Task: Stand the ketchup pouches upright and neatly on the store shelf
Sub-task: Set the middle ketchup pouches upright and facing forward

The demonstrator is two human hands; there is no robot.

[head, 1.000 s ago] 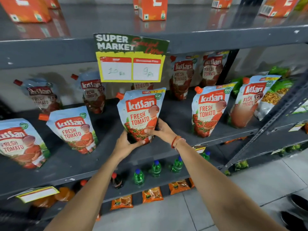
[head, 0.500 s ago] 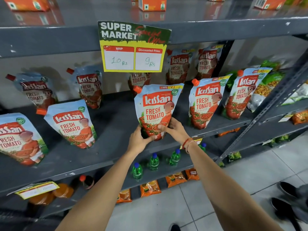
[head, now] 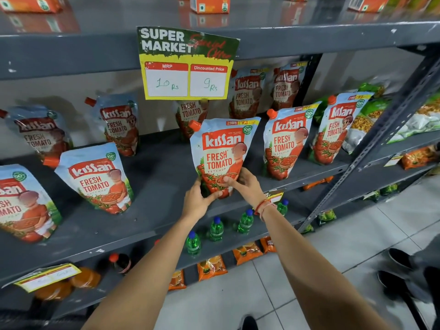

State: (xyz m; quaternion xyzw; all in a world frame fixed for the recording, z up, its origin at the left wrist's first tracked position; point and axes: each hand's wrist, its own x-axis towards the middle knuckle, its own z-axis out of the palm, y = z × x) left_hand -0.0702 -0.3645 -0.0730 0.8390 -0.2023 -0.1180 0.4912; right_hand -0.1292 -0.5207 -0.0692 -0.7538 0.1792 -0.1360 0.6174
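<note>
A blue and red ketchup pouch (head: 222,148) with an orange cap stands upright near the front of the grey shelf (head: 157,186), at its middle. My left hand (head: 196,202) grips its lower left corner and my right hand (head: 247,184) holds its lower right side, thumb across the front. Two more pouches stand upright to the right, the nearer one (head: 287,141) and a farther one (head: 338,129). To the left, two front pouches (head: 95,178) (head: 22,203) lean back. Several others stand in the back row against the wall.
A yellow and green price sign (head: 187,64) hangs from the shelf above. Snack bags (head: 371,117) sit at the right past a grey upright post (head: 390,129). Green bottles (head: 216,228) and orange packets (head: 212,267) fill the lower shelves. Black shoes (head: 404,260) stand on the tiled floor.
Both hands have carried the held pouch to the right along the shelf, closer to the upright pouches, and it now stands straighter. The view has shifted right with it.
</note>
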